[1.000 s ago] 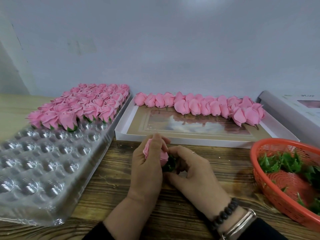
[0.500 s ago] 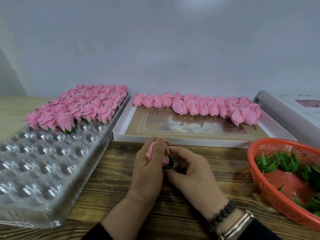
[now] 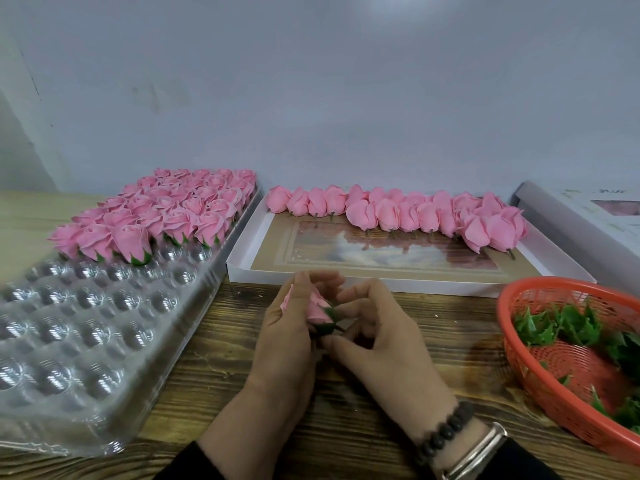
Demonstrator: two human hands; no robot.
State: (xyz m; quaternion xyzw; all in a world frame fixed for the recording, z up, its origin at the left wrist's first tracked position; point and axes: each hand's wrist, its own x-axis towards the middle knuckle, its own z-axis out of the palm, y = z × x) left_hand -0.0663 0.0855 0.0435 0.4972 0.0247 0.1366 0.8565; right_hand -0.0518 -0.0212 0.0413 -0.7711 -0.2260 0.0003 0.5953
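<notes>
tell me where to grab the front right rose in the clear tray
Pinch the rose low on the bloom, just above its green base, coming from the near side and above. It stands base-down with empty cups in front, while other roses crowd its left and back.

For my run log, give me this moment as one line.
left hand: holds pink rose | right hand: pinches green calyx at base | clear tray: far rows filled | red basket: loose calyxes

L hand (image 3: 284, 337) holds pink rose (image 3: 317, 308); R hand (image 3: 377, 344) pinches green calyx (image 3: 327, 328).
</notes>
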